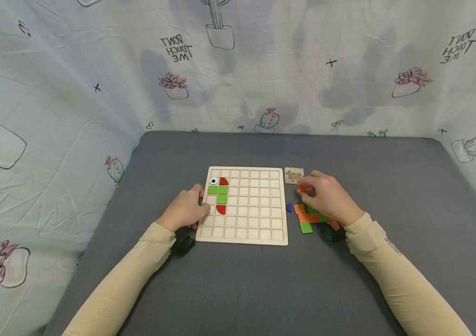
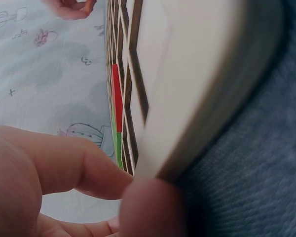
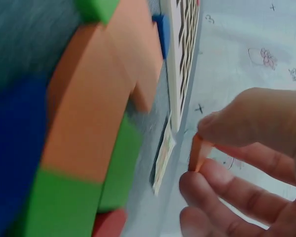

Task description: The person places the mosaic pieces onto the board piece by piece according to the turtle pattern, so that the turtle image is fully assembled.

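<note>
In the head view a square wooden grid board point(image 1: 254, 200) lies on the table. On its left columns sit an eye tile point(image 1: 214, 180), a red quarter-round tile point(image 1: 223, 181), green square tiles point(image 1: 223, 190) and a second red rounded tile point(image 1: 221, 209). My left hand point(image 1: 185, 207) holds the board's left edge; the left wrist view has the thumb and finger meeting at the rim. Above the loose pieces, my right hand point(image 1: 327, 196) pinches a small orange tile point(image 3: 199, 152) between thumb and fingertips, raised off the table.
A small picture card point(image 1: 294, 175) lies beside the board's upper right corner. Under and near the right hand is a pile of orange tiles point(image 1: 306, 216) with green tiles point(image 1: 306, 227). A blue rounded piece point(image 1: 289, 207) lies against the board's right side. Printed cloth hangs behind the grey table.
</note>
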Tool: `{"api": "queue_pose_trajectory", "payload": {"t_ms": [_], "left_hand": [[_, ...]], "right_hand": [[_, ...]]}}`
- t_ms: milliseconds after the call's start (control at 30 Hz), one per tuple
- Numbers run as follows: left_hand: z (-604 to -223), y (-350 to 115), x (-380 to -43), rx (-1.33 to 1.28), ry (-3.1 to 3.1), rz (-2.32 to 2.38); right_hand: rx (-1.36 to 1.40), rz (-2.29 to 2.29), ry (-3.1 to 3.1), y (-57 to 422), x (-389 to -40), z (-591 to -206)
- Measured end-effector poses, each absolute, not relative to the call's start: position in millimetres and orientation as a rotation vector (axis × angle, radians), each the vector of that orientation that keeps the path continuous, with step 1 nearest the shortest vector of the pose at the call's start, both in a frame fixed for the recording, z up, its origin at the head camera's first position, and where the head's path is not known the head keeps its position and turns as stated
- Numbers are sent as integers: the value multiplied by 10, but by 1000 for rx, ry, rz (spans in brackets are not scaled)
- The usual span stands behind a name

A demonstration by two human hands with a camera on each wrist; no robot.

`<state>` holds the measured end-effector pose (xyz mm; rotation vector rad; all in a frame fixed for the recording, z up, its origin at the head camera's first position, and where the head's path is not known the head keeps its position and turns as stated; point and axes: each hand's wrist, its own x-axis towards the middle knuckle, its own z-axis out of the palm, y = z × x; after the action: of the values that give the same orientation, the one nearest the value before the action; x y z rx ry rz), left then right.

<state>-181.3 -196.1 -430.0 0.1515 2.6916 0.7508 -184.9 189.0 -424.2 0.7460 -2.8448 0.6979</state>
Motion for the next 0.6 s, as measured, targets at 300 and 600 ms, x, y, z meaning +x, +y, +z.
{"api": "queue_pose_trajectory", "payload": {"t_ms": [300, 600], "left_hand": [[-4303, -1973, -1836, 156, 2681, 783], [-4318, -1961, -1836, 147, 2678, 775]], "right_hand": [[864, 769, -2771, 1465, -1866, -4151], [1043, 810, -2709, 939, -1915, -4211]]}}
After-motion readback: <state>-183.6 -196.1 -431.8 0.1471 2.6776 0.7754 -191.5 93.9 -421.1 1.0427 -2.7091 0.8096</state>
